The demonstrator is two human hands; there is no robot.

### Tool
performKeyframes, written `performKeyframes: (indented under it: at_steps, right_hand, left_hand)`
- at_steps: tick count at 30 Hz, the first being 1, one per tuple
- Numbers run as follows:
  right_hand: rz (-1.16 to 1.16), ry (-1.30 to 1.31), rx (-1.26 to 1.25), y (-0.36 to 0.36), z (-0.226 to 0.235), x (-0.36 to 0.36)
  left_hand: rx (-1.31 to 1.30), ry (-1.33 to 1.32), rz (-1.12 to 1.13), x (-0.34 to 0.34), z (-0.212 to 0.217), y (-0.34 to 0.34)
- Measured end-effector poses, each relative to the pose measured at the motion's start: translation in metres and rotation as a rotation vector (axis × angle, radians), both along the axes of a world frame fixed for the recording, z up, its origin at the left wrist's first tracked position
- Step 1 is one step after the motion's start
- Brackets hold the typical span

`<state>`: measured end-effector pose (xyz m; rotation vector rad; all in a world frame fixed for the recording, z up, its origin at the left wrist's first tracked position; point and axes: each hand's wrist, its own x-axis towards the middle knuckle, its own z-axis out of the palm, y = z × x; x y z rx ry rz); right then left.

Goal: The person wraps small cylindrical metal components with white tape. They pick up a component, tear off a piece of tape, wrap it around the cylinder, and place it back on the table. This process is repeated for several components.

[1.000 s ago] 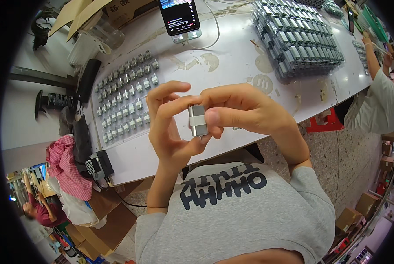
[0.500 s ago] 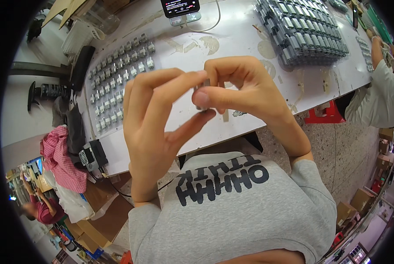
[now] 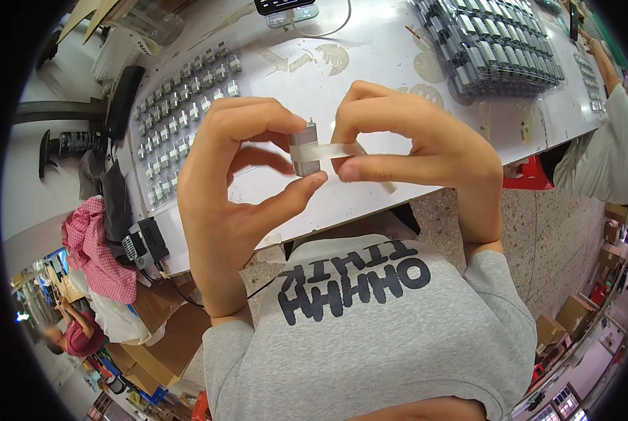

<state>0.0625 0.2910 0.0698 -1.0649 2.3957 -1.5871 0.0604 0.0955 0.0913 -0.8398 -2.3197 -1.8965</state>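
Holding the small grey metal part (image 3: 305, 149) up off the table (image 3: 370, 77), we keep it pinched upright between thumb and fingers of our left hand (image 3: 237, 182), the grip clamped on its top and lower end so that its side faces stay bare. Our right hand (image 3: 415, 144) has its thumb and forefinger pressed together on a strip of clear tape (image 3: 335, 150), which runs sideways from that grip to the part and touches its face; the tape looks stretched flat, which we judge is why the two hands stand so close, level with each other. Beyond the left grip, on the table, lie rows of similar small grey pieces (image 3: 180, 112), set apart from one another. Beyond the right grip sits a dense block of trays of grey parts (image 3: 493, 45). Straight ahead of the part a phone on a stand (image 3: 286, 7) shows at the picture's upper edge, with a white cable (image 3: 335, 27) curling beside it. To the right of the right grip, well apart, another person's sleeve (image 3: 612, 147) reaches over the table edge. Nothing stands between our hands and the part; a red checked cloth (image 3: 100, 252) hangs well below the left grip.
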Motion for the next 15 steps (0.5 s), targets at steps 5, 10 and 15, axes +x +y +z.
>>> performKeyframes:
  at_steps: [5, 10, 15]
  right_hand:
    - [-0.043, -0.323, -0.196, -0.006, 0.014, 0.006]
    - [-0.094, -0.371, -0.298, -0.014, 0.006, 0.004]
    - [-0.21, -0.363, -0.233, -0.018, 0.018, 0.013]
  left_hand:
    - [0.022, -0.158, 0.017, 0.004, 0.0, -0.004]
    - [-0.049, 0.019, 0.042, 0.006, 0.0, -0.001]
    - [-0.237, 0.28, 0.138, 0.005, -0.003, 0.002]
